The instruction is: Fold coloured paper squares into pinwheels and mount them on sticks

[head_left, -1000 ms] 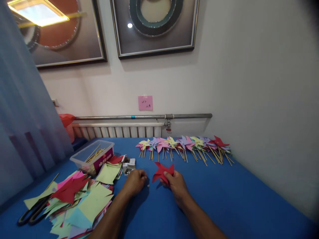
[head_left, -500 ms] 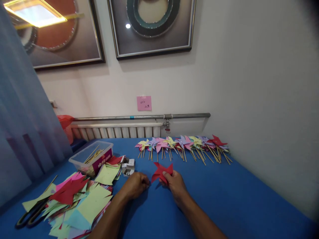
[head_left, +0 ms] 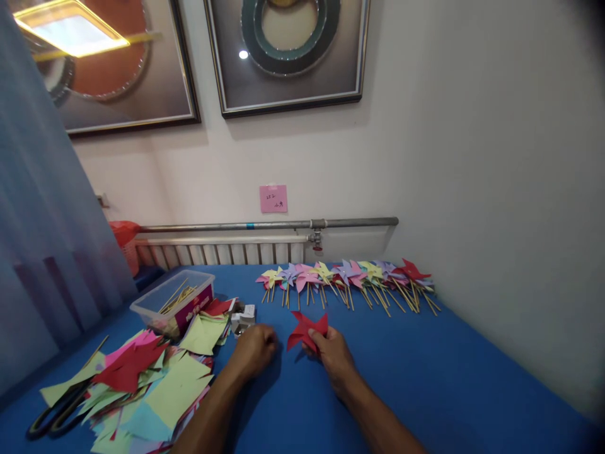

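Note:
My right hand point(head_left: 333, 353) pinches a red paper pinwheel head point(head_left: 306, 330) just above the blue table point(head_left: 425, 378). A little to its left, my left hand point(head_left: 255, 349) rests on the table with its fingers curled shut; what they hold is too small to make out. Just beyond the left hand lies a small white box point(head_left: 244, 317). A row of finished pinwheels on wooden sticks point(head_left: 347, 280), in several colours, lies along the far edge by the wall.
A heap of cut coloured paper squares point(head_left: 146, 384) covers the table's left side, with black-handled scissors point(head_left: 51, 419) at its left. A clear plastic tub of wooden sticks point(head_left: 174, 301) stands behind it. A radiator and pipe point(head_left: 265, 225) run along the wall.
My left hand has slid slightly right, towards the red pinwheel head, and its fingers have closed tighter. The right hand has kept its hold.

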### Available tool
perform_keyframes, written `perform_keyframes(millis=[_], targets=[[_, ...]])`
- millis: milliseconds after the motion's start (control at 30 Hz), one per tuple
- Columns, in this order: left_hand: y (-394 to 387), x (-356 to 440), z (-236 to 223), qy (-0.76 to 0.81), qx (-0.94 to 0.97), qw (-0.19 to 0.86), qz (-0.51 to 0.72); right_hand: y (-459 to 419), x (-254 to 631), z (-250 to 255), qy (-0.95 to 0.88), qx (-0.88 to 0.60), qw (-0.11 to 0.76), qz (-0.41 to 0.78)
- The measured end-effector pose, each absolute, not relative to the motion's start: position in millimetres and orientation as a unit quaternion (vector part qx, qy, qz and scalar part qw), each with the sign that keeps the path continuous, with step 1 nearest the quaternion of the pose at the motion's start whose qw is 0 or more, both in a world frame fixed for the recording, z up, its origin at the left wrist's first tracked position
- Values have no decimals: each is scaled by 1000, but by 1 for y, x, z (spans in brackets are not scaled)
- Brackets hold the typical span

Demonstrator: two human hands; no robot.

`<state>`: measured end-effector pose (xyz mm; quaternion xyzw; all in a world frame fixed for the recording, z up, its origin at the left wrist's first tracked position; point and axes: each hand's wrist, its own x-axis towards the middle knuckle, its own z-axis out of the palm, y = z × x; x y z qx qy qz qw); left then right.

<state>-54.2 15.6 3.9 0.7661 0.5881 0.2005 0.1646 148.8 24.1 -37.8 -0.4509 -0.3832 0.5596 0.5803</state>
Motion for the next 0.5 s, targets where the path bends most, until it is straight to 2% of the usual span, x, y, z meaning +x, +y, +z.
perform_keyframes(millis=[133,233,300,367,500], targets=[[18,-48,5,595,644,313,364,23,148,-37,-400,-464,586,530],[15,-34,0,520,576,415,474,20,147,-36,-432,-452,582,521],[13,-25,-3,474,554,464,503,19,145,-36,-444,-445,583,515],[10,-19,-4,460,554,468,513,17,143,-36,-449,-440,589,509],[6,-13,0,468,602,388,517,15,140,-35,-450,-438,585,513]])
